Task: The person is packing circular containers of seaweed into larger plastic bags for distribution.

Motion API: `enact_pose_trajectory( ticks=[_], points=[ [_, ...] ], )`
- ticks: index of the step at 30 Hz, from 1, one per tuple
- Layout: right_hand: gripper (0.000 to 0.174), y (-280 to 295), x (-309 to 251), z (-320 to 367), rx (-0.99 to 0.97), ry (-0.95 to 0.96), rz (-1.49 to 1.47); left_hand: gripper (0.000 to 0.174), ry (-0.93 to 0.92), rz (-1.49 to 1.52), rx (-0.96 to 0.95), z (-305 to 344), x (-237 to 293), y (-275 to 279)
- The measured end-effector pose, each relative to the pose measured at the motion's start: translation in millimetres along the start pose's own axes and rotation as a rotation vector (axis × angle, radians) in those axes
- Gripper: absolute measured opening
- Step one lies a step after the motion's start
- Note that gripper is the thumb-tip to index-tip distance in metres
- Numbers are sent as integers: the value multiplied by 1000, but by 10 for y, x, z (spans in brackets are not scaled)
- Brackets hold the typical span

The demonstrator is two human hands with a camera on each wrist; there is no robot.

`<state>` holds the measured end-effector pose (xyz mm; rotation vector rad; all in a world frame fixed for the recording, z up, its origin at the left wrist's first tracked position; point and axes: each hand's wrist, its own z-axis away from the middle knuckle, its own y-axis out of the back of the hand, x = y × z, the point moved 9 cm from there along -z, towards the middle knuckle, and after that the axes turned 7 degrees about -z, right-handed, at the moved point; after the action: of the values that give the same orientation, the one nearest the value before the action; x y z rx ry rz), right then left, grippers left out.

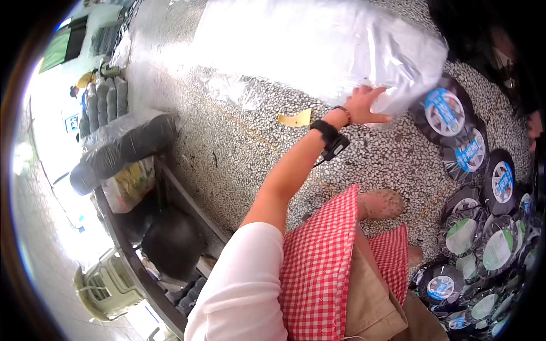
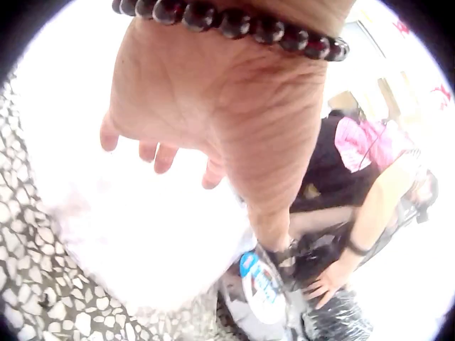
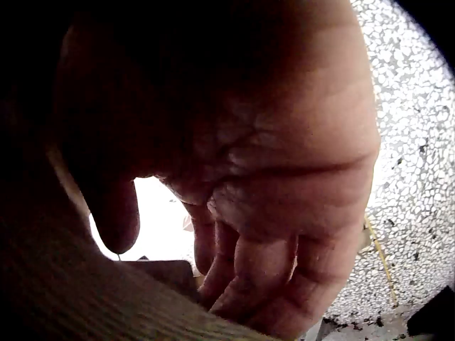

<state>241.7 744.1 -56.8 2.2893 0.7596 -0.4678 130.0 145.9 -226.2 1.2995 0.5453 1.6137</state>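
Over speckled floor (image 1: pixel 364 153), left hand (image 1: pixel 363 108) spreads at plastic (image 1: pixel 335 51); only right wrist view catches right hand (image 3: pixel 270 163), relaxed.

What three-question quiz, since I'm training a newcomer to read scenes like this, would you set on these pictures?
1. Which is nearest the spread fingers of the left hand?
A. the chair
B. the white plastic
C. the sleeve
2. True or false: the yellow scrap lies on the speckled floor.
3. Fill in the blank: the checked cloth is white and ____.

Key: 1. B; 2. true; 3. red.
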Motion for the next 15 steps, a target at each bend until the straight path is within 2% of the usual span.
enact_pose_trajectory(
  ticks=[1,2,3,4,5,6,7,8,10,12,14,15],
  points=[
    [64,-87,-360,99,62,-98,-55,63,-94,-39,182,63,-166,147],
    [64,-139,-724,213,128,-196,-109,57,-28,-222,377,181,-544,329],
    [63,-166,-1057,329,193,-297,-163,49,290,-268,534,439,-930,685],
    [63,-186,-1364,461,262,-401,-217,47,462,-311,664,692,-1486,860],
    [62,-185,-1621,569,334,-503,-267,55,729,-554,651,878,-2138,835],
    [62,-181,-1850,681,408,-601,-316,63,1008,-158,501,1208,-2499,821],
    [61,-177,-2054,765,483,-696,-366,67,1063,-106,195,1212,-3418,422],
    [60,-157,-2205,855,562,-787,-413,69,1100,-52,69,1340,-3523,330],
    [59,-174,-2422,1035,697,-960,-513,80,906,-170,210,1429,-3546,399],
    [58,-144,-2521,1185,803,-1149,-621,76,807,-161,482,1658,-3792,469],
    [57,-135,-2448,1236,913,-1362,-734,61,774,-136,569,2000,-3549,675],
    [56,-123,-2346,1232,968,-1468,-791,50,809,44,755,2260,-3615,756]
  ],
)
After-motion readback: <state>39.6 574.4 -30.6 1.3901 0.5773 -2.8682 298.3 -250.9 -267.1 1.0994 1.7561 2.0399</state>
